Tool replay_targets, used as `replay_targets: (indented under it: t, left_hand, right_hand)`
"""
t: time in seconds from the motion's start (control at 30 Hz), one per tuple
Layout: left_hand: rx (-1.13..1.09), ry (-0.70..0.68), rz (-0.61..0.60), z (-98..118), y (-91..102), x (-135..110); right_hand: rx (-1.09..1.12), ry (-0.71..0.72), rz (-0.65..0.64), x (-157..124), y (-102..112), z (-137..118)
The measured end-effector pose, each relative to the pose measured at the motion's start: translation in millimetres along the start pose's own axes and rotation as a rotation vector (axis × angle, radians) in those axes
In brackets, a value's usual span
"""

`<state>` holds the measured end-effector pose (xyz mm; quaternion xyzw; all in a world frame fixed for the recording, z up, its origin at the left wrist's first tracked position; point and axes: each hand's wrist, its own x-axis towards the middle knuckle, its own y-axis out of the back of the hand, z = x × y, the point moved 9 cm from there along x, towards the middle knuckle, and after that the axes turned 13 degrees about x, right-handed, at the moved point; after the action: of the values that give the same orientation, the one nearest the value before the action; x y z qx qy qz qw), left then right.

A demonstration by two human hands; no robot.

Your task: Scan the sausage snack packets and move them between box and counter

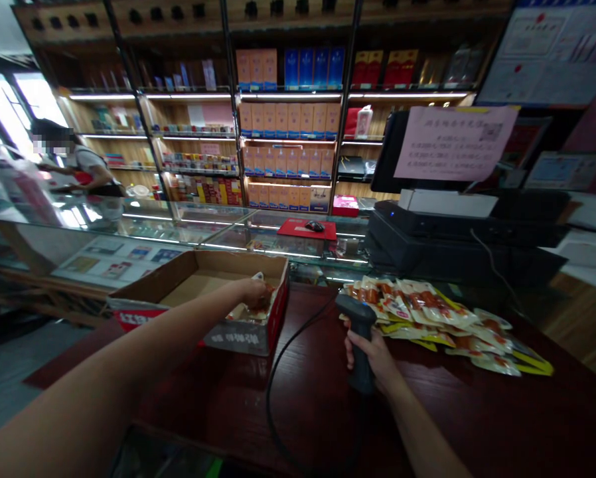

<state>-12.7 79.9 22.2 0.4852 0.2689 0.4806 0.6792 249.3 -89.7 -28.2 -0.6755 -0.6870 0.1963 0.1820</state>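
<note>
My left hand (255,292) reaches into the right corner of an open cardboard box (153,287), its fingers closed on a clear food packet (245,309) with reddish-brown contents. How firmly the packet is gripped is partly hidden. In my right hand (377,352) is a dark barcode scanner (362,332), held upright by its handle above the table. A black cable (274,378) loops across the tabletop beside it. To the right of the scanner lies a spread pile of similar vacuum-packed food packets (427,309), some with yellow edges.
The dark red table (298,398) meets a glass display counter (218,229) bearing a mouse (314,226) on a red mat. A monitor (390,149) with a pink notice stands behind the packets. Boxed goods line the shelves (291,91). A person (91,166) is at the far left.
</note>
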Motion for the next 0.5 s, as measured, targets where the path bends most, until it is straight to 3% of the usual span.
replay_targets:
  t: [0.1,0.23,0.33,0.4,0.5]
  left_hand:
    - [0.116,-0.065,-0.165,13,-13.5,-4]
    - [0.326,-0.067,-0.274,19,-15.3,-9]
    - [0.587,-0.019,-0.363,14,-2.8,-14]
    - [0.681,0.025,-0.268,13,26.2,-15]
    - [0.430,0.119,0.132,23,90.4,-20]
  right_hand:
    - [-0.011,0.005,0.002,1,1,1]
    - [0.000,0.006,0.009,1,2,1]
    - [0.008,0.000,0.004,0,1,2]
    - [0.011,-0.005,-0.004,-1,0,2]
    - [0.011,-0.005,-0.007,-3,-3,3]
